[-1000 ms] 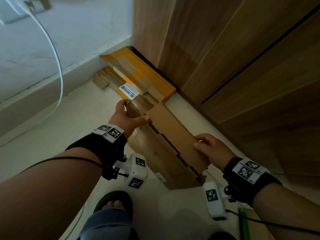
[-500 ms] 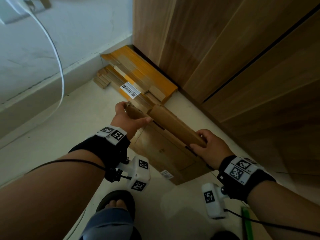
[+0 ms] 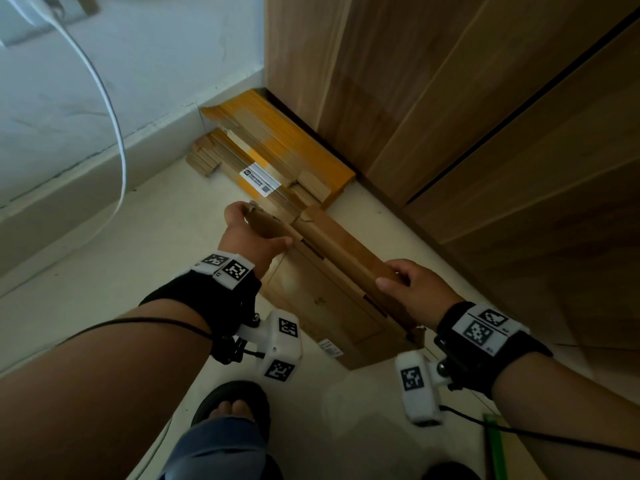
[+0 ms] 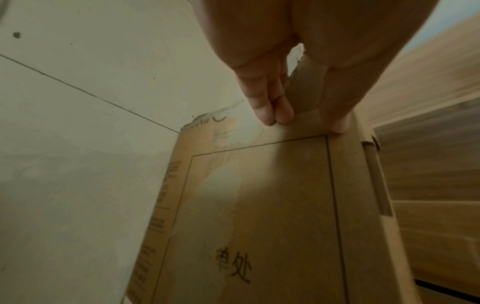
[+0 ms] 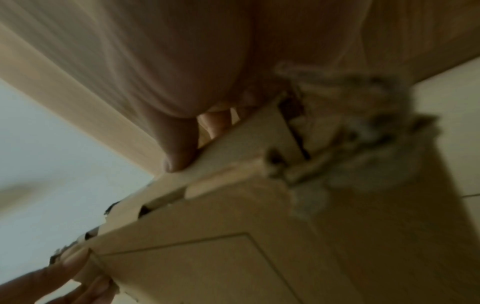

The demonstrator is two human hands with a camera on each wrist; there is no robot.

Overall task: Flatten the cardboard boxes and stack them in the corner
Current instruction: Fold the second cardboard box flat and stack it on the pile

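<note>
Pale floor tiles [image 3: 145, 258] meet wooden cabinet doors [image 3: 467, 126] at twelve o'clock, where flattened boxes [image 3: 277, 161] lie. Left hand [image 3: 247, 237] and right hand [image 3: 412, 289] — fingers curled on its ends — have swung the brown cardboard box [image 3: 332, 299] closer, flatter — nearly stackable.

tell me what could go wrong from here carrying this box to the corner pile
1. The box is held only along its top edge, left hand at the far end and right hand at the near end; it may swing or slip.
2. Its near corner looks torn in the right wrist view, so that grip could rip loose.
3. The pile already sits uneven, with small pieces sticking out; a box dropped on it could slide off.
</note>
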